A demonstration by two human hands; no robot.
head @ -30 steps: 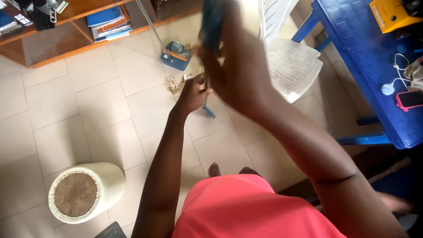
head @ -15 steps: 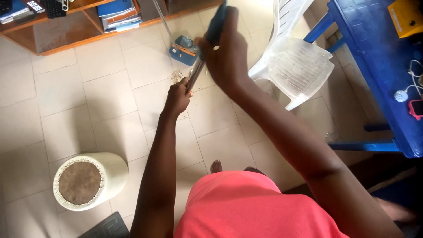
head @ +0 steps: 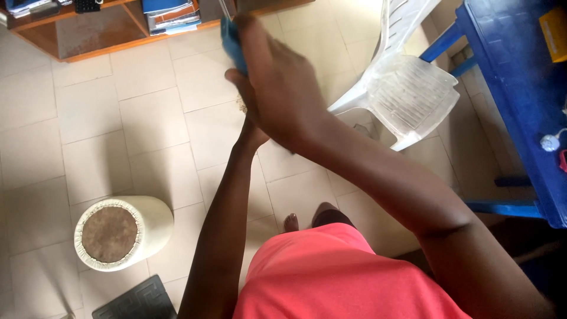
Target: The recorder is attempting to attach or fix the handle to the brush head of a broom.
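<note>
My right hand [head: 274, 82] is raised close to the camera, fingers wrapped around a long handle with a blue grip [head: 231, 42] that runs up out of the top of the view. My left arm reaches forward beneath it. My left hand [head: 253, 134] shows only at the wrist, because the right hand covers its fingers. Whether it grips the handle is hidden. I wear a coral-pink garment [head: 331, 277], and a bare foot [head: 290, 223] stands on the pale tiled floor [head: 118, 130].
A white plastic chair [head: 407, 94] stands to the right, next to a blue table [head: 520, 88] with small items on it. A wooden shelf [head: 100, 35] with books runs along the top. A cream round pouf [head: 121, 233] and a dark mat [head: 136, 301] lie lower left.
My right hand has come down over my left hand, hiding it. The view has shifted, so the blue object on the floor and the lower handle are out of sight.
</note>
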